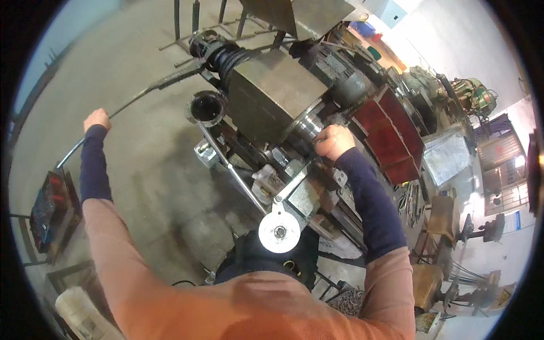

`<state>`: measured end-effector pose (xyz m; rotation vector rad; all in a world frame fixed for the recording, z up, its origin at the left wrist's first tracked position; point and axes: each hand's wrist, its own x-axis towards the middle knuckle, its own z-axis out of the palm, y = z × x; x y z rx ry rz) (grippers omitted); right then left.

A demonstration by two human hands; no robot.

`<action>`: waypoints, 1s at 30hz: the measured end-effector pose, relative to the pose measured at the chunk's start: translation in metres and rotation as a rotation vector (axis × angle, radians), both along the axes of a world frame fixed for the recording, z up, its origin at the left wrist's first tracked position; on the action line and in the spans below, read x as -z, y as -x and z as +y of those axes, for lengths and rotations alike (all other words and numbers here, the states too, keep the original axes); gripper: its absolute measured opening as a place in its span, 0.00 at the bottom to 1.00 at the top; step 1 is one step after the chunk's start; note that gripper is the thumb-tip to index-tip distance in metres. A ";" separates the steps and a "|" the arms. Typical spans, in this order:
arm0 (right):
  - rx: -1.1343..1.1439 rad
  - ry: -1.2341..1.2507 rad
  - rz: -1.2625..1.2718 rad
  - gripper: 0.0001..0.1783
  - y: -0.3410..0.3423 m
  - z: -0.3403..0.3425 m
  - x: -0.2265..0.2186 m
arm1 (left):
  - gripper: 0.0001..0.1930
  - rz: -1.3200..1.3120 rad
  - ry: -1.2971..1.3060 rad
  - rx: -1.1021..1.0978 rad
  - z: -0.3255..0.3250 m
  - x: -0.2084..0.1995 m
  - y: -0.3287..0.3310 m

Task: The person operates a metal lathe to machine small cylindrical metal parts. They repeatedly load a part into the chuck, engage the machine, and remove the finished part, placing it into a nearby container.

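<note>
While the white disc [271,239] sits near the torso [249,309], the right hand [335,141] meets a bright steel cylinder [307,126] and the left hand [97,120] grasps a long metal bar [133,102].
The right fingers curl at the cylinder, which projects from the grey box-shaped lathe headstock [275,85]; whether they pinch anything I cannot tell; the left fist is closed round the bar, which slants up toward the headstock's black ringed end [231,59]; a firm, even left grip seems best, with the right fingertips and navy cuff [371,207] clear of anything that could turn; beyond stands a red housing [391,136]; the grey floor [150,175] darkens around the headstock's base; farther off, a white wall [476,56] and a barred window [501,158] bound the workshop.
</note>
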<state>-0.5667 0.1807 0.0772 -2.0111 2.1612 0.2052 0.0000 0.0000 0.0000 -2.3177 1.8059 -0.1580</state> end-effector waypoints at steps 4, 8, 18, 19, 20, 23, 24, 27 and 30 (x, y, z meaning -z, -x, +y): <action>-0.080 0.221 -0.017 0.19 -0.004 -0.007 0.003 | 0.17 0.177 0.211 -0.025 -0.060 -0.005 -0.015; -0.277 0.662 -0.117 0.22 0.025 0.069 -0.024 | 0.13 0.769 0.851 0.704 0.012 0.053 0.113; 0.429 0.599 -0.202 0.19 0.131 0.351 0.012 | 0.12 -0.036 -0.147 0.793 0.010 0.196 0.222; 0.566 0.557 -0.172 0.18 0.133 0.378 0.013 | 0.11 -0.054 -0.170 0.828 0.013 0.169 0.239; 0.626 0.573 -0.140 0.18 0.143 0.394 0.025 | 0.10 -0.082 -0.094 0.810 0.000 0.182 0.217; 0.819 0.612 -0.151 0.18 0.177 0.457 0.045 | 0.09 -0.061 -0.081 0.782 0.004 0.181 0.219; 0.956 0.534 -0.091 0.20 0.184 0.472 0.044 | 0.09 -0.044 -0.112 0.763 0.013 0.171 0.218; 1.146 0.320 0.092 0.23 0.238 0.553 0.084 | 0.13 0.652 0.065 0.702 0.012 0.157 0.197; 1.337 0.122 0.190 0.29 0.264 0.618 0.118 | 0.21 1.299 -0.046 0.375 0.005 0.147 0.178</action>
